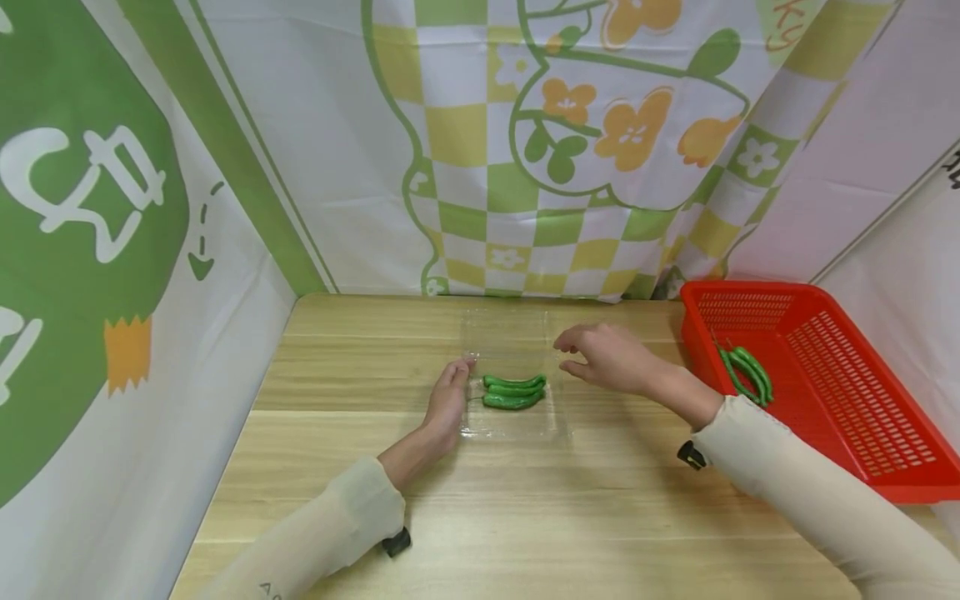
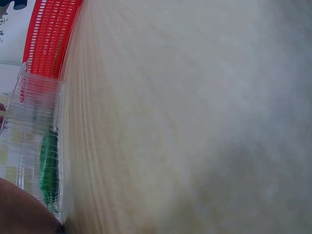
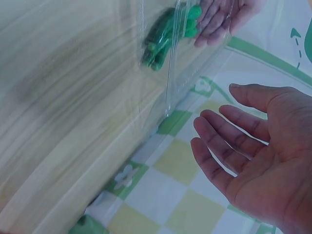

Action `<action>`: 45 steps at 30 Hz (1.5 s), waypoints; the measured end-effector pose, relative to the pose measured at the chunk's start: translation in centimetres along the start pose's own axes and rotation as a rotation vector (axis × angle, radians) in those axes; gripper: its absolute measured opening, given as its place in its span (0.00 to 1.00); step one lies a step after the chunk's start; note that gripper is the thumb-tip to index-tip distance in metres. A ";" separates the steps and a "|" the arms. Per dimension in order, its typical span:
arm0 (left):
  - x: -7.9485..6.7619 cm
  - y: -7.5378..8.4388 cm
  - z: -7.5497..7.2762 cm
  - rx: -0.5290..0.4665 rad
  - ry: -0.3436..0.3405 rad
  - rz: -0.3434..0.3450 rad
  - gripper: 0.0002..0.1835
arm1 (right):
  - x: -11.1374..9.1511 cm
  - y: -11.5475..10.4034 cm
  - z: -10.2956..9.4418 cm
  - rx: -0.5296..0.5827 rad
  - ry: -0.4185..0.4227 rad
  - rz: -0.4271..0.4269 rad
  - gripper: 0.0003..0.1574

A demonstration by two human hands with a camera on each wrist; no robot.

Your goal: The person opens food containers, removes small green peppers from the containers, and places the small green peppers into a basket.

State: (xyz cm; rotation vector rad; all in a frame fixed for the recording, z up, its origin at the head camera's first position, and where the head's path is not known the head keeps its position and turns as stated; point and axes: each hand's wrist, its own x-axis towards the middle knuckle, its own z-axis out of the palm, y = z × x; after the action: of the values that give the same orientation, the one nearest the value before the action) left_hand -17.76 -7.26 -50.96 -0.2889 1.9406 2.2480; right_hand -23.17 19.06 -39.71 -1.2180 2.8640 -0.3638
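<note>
Several green chili peppers (image 1: 513,392) lie side by side in the tray half of a clear plastic clamshell box (image 1: 517,433) on the wooden table. Its transparent lid (image 1: 506,332) is folded back toward the far side. My left hand (image 1: 447,404) rests along the box's left side, fingertips at the hinge corner; through the plastic, the right wrist view shows its extended fingers (image 3: 210,30). At the right of the hinge hovers my right hand (image 1: 609,357), holding nothing, its relaxed fingers (image 3: 229,131) spread apart in the right wrist view.
A red perforated plastic basket (image 1: 832,417) stands at the table's right side, with a few more green chili peppers (image 1: 748,375) inside near its left wall. Patterned cloth (image 1: 525,225) hangs behind the table's far edge, and a printed sheet (image 1: 225,333) borders the left.
</note>
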 end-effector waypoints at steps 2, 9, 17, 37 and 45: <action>0.0 0.1 0.1 -0.003 0.004 0.001 0.24 | 0.2 -0.3 0.3 0.013 -0.021 -0.011 0.18; 0.0 0.1 0.0 -0.011 -0.004 0.005 0.24 | 0.8 -1.3 1.1 0.021 -0.101 -0.028 0.20; -0.1 0.2 -0.1 -0.006 -0.005 -0.013 0.24 | 1.7 -2.6 2.0 0.029 -0.177 -0.048 0.22; -0.1 0.1 0.0 -0.016 -0.004 0.004 0.24 | 3.3 -4.3 5.5 0.051 -0.255 -0.090 0.12; -0.1 0.2 0.1 -0.021 -0.008 0.004 0.24 | 3.4 -5.4 6.6 0.007 -0.239 -0.070 0.17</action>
State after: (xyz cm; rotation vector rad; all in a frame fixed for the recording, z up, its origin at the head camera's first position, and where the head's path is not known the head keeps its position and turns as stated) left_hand -17.71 -7.19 -50.77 -0.2784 1.9161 2.2693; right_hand -21.11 11.68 -44.66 -1.2682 2.6228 -0.2120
